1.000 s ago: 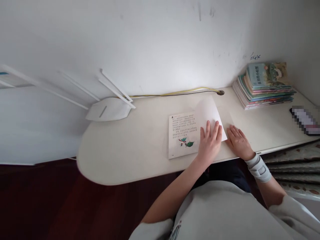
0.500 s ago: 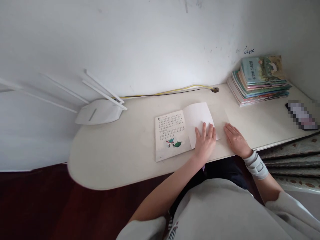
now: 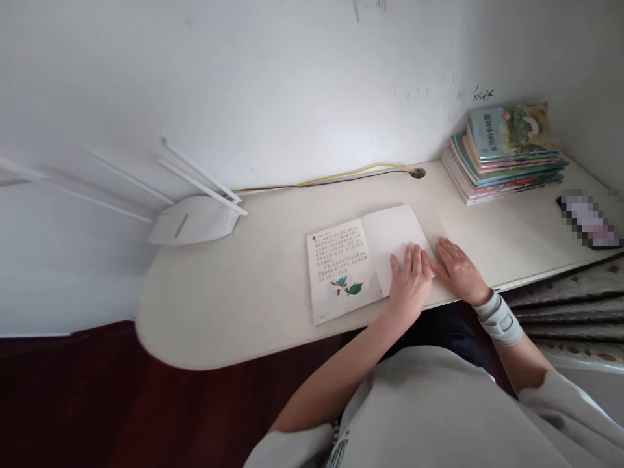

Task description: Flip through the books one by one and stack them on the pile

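Note:
An open book [image 3: 341, 273] lies near the front edge of the white desk. Its left page carries print and a small picture of an insect and a green leaf; the right page [image 3: 392, 237] is blank. My left hand [image 3: 410, 283] rests on the lower part of the blank page, fingers spread a little. Just right of the book, my right hand [image 3: 458, 270] lies flat on the desk, its thumb by the page's right edge. A grey support is wrapped round my right wrist.
A white router [image 3: 195, 220] with long antennas stands at the desk's left. Yellow and black cables run along the wall to a round hole [image 3: 418, 173]. Stacked books [image 3: 509, 153] stand at the back right, and a phone [image 3: 589, 220] lies at the far right. Patterned cloth hangs below.
The book and my left hand have shifted slightly right and toward me. The gap between the book and my right hand has closed, and its thumb now sticks out toward the page.

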Demonstrator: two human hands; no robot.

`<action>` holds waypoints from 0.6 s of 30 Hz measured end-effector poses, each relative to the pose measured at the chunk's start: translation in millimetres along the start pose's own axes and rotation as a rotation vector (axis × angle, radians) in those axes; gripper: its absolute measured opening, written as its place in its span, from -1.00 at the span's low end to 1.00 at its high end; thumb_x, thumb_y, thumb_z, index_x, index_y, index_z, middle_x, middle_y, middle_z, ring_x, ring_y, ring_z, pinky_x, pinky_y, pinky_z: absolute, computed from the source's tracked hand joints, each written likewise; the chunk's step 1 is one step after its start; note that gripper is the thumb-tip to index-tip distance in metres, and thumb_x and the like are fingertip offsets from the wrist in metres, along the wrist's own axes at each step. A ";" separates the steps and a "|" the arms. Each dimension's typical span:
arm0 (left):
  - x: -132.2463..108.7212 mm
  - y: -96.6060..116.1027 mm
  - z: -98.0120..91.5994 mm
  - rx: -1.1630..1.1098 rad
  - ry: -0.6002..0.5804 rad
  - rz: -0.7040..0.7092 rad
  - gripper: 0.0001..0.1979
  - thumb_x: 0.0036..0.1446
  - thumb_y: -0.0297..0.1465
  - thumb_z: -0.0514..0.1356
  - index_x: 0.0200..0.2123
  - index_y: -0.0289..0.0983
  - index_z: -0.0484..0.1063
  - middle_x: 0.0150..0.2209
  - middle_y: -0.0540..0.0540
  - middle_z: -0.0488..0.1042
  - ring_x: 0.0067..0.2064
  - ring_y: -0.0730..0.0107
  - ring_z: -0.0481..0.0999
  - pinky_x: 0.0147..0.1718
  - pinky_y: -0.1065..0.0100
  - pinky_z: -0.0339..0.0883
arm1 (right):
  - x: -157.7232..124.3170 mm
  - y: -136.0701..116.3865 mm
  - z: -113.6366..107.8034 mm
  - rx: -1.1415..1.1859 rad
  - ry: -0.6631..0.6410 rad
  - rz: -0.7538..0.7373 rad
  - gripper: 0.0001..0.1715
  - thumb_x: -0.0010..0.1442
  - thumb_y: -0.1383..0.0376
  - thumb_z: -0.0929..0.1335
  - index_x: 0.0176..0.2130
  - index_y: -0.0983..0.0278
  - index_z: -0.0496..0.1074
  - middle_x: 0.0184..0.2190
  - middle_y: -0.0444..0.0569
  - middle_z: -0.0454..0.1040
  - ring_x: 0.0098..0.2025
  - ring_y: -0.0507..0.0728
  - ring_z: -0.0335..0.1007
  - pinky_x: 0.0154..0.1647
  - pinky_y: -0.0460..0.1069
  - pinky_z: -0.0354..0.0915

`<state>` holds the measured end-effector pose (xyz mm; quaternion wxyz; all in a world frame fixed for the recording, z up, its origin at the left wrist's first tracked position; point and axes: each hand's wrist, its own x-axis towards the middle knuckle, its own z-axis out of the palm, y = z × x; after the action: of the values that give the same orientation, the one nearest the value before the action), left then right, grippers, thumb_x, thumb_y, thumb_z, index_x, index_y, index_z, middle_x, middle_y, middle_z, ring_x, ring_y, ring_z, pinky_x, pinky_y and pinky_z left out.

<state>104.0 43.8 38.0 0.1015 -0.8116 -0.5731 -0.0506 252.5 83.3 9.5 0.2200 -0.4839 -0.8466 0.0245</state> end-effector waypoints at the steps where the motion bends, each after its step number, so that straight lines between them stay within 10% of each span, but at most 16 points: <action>1: -1.0 1.2 -1.2 0.007 0.000 -0.005 -0.55 0.24 -0.55 -0.15 0.15 -0.51 0.23 0.19 -0.43 0.21 0.24 -0.05 0.18 0.09 -0.19 0.14 | -0.1 -0.2 -0.2 -0.003 0.000 0.002 -0.40 0.31 0.12 0.12 0.11 0.52 0.28 0.14 0.31 0.28 0.23 0.28 0.14 0.20 0.18 0.15; 18: 3.7 5.0 -2.5 -0.051 0.069 0.015 -0.64 0.23 -0.55 -0.07 -0.01 -0.57 0.39 0.01 -0.47 0.42 0.08 0.02 0.39 0.00 0.01 0.25 | -0.4 -2.7 2.4 -0.057 0.019 0.001 -0.43 0.32 0.18 0.10 0.14 0.49 0.24 0.14 0.33 0.27 0.25 0.29 0.09 0.19 0.22 0.14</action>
<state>110.1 45.0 40.6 0.1007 -0.8161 -0.5616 -0.0921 249.6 81.9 7.9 0.2142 -0.4906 -0.8446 -0.0043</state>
